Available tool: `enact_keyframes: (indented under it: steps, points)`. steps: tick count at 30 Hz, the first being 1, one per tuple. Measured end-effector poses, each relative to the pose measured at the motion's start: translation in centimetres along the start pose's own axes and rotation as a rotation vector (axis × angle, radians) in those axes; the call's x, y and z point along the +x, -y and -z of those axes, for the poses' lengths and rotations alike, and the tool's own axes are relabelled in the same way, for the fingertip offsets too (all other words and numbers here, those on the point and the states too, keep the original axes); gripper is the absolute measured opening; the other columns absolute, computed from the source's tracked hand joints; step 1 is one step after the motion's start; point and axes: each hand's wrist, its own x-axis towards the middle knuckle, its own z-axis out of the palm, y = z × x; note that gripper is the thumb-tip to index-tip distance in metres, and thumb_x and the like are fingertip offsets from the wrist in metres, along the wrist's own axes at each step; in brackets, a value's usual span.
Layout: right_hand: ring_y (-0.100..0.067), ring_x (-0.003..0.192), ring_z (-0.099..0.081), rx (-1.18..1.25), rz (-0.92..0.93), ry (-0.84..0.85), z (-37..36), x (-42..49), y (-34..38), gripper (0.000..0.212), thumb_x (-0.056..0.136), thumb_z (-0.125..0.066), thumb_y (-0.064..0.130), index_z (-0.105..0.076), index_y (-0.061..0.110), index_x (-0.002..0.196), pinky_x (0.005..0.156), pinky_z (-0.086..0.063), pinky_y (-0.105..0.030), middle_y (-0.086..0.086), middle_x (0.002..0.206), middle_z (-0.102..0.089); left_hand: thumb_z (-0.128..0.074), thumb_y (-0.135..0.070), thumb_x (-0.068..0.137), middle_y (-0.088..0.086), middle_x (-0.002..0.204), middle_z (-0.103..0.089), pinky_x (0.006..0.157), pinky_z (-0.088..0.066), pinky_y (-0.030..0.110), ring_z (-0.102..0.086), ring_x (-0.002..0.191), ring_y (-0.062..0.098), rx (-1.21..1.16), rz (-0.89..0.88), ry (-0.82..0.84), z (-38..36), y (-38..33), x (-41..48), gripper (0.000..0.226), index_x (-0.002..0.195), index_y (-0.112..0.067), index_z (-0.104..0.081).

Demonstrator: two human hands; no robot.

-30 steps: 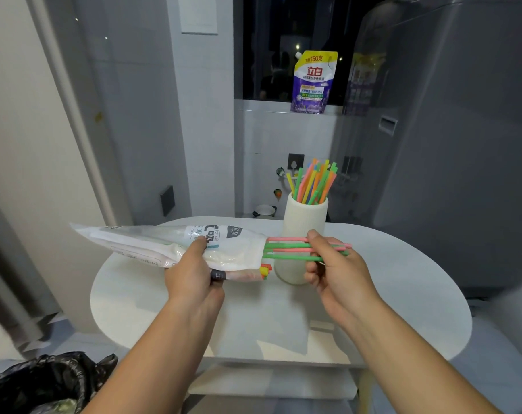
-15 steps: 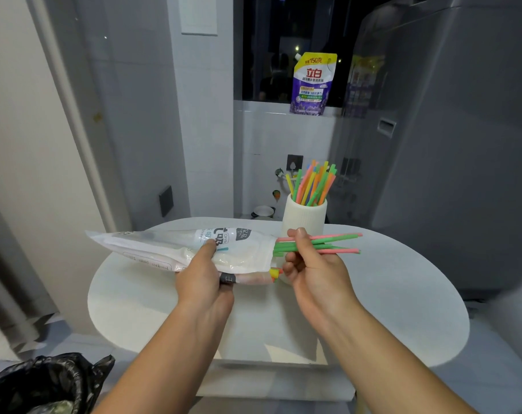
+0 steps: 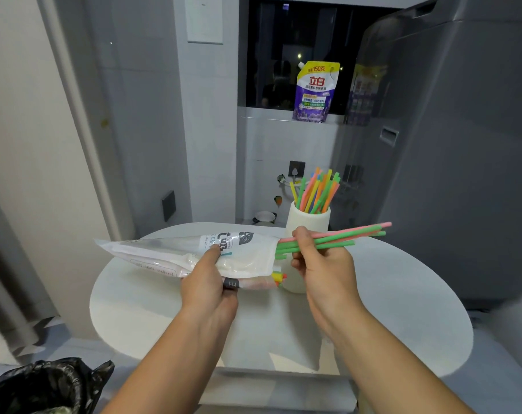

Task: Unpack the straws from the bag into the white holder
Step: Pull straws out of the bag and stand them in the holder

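My left hand [image 3: 210,283] grips a clear and white straw bag [image 3: 176,252], held level above the table with its open mouth pointing right. My right hand [image 3: 322,264] is closed on a bunch of green and pink straws [image 3: 343,237] that stick out of the bag's mouth to the right. A few more straw ends [image 3: 279,277] show at the bag's lower corner. Behind my right hand stands the white holder [image 3: 309,222], upright, with several coloured straws [image 3: 316,191] fanning out of its top.
The round white table [image 3: 403,309] lies under both hands. A black bin bag [image 3: 44,386] sits at the lower left. A purple detergent pouch [image 3: 315,92] stands on the window sill behind. A large grey appliance [image 3: 462,144] rises on the right.
My right hand has drawn the green and pink straws farther right out of the bag, and re-gripped them nearer the bag's mouth. The bag has shifted a little to the right.
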Motion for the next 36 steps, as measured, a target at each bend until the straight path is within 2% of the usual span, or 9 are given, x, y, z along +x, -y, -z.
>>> enact_keyframes:
  steps: [3,7,9,12,15,18,24,29,36]
  points:
    - [-0.007,0.052,-0.058,-0.187,0.105,0.013,0.4,0.4,1.0,0.024,0.094,-0.067,0.029,-0.075,0.010,0.082,0.061,-0.052,-0.026,0.004,0.055,-0.063,-0.068,-0.008,0.095,0.011,0.117,-0.077,0.083,-0.063,0.044,-0.076,0.099,0.025,-0.003,0.041,-0.015,0.0,0.0,-0.3,0.038,0.132,-0.009,-0.063]
    - [-0.014,0.053,-0.063,-0.222,0.193,0.066,1.5,1.6,4.4,0.025,0.096,-0.066,0.023,-0.074,0.005,0.080,0.065,-0.057,-0.036,-0.005,0.059,-0.068,-0.065,-0.007,0.098,0.010,0.121,-0.075,0.043,-0.055,0.023,-0.074,0.090,0.020,-0.034,0.069,-0.052,-0.2,-0.7,-0.6,0.036,0.134,-0.008,-0.061]
    - [-0.016,0.055,-0.066,-0.262,0.239,0.091,2.2,2.1,6.8,0.023,0.096,-0.066,0.022,-0.075,0.009,0.078,0.070,-0.061,-0.041,-0.006,0.061,-0.070,-0.065,-0.007,0.098,0.009,0.123,-0.074,0.036,-0.046,0.017,-0.072,0.085,0.018,-0.062,0.065,-0.071,-0.2,-1.2,-0.5,0.038,0.136,-0.008,-0.060]
    - [-0.020,0.058,-0.069,-0.335,0.277,0.127,2.9,2.3,10.0,0.024,0.095,-0.067,0.024,-0.076,0.010,0.077,0.073,-0.064,-0.045,-0.011,0.066,-0.073,-0.064,-0.007,0.098,0.008,0.113,-0.074,0.036,-0.047,0.018,-0.072,0.082,0.018,-0.086,0.084,-0.075,-0.3,-1.5,-0.7,0.034,0.132,-0.008,-0.061]
    - [-0.022,0.062,-0.074,-0.455,0.325,0.158,3.5,2.4,12.3,0.021,0.094,-0.068,0.027,-0.076,0.014,0.080,0.070,-0.064,-0.036,-0.009,0.073,-0.077,-0.064,-0.007,0.099,0.006,0.100,-0.073,0.037,-0.050,0.020,-0.071,0.078,0.017,-0.094,0.081,-0.077,-0.4,-1.5,-0.9,0.028,0.127,-0.010,-0.061]
    - [-0.022,0.067,-0.076,-0.533,0.368,0.139,4.5,2.6,13.8,0.018,0.093,-0.069,0.029,-0.076,0.014,0.086,0.068,-0.064,-0.028,-0.005,0.075,-0.078,-0.063,-0.007,0.099,0.005,0.106,-0.073,0.035,-0.047,0.018,-0.070,0.079,0.016,-0.096,0.062,-0.083,-0.4,-1.6,-0.8,0.033,0.132,-0.009,-0.060]
    - [-0.022,0.069,-0.077,-0.461,0.419,0.014,6.3,4.0,15.1,0.018,0.091,-0.072,0.030,-0.074,0.014,0.086,0.077,-0.062,-0.038,-0.004,0.075,-0.078,-0.063,-0.008,0.100,0.007,0.116,-0.073,0.033,-0.042,0.016,-0.070,0.080,0.016,-0.112,0.059,-0.105,-0.2,-1.9,-0.4,0.037,0.136,-0.008,-0.059]
    - [-0.017,0.067,-0.076,-0.453,0.449,-0.043,6.3,4.3,15.4,0.016,0.092,-0.071,0.028,-0.072,0.013,0.088,0.065,-0.063,-0.026,-0.008,0.083,-0.076,-0.065,-0.008,0.098,0.007,0.118,-0.074,0.035,-0.046,0.017,-0.072,0.083,0.017,-0.116,0.070,-0.108,-0.2,-1.4,-0.2,0.038,0.136,-0.009,-0.060]
    - [-0.014,0.066,-0.076,-0.531,0.508,-0.069,6.1,4.6,15.7,0.017,0.091,-0.071,0.032,-0.073,0.015,0.091,0.062,-0.062,-0.022,-0.002,0.082,-0.076,-0.067,-0.008,0.097,0.005,0.103,-0.075,0.041,-0.054,0.022,-0.073,0.082,0.017,-0.063,0.053,-0.081,-0.2,-1.1,-0.2,0.026,0.122,-0.011,-0.062]
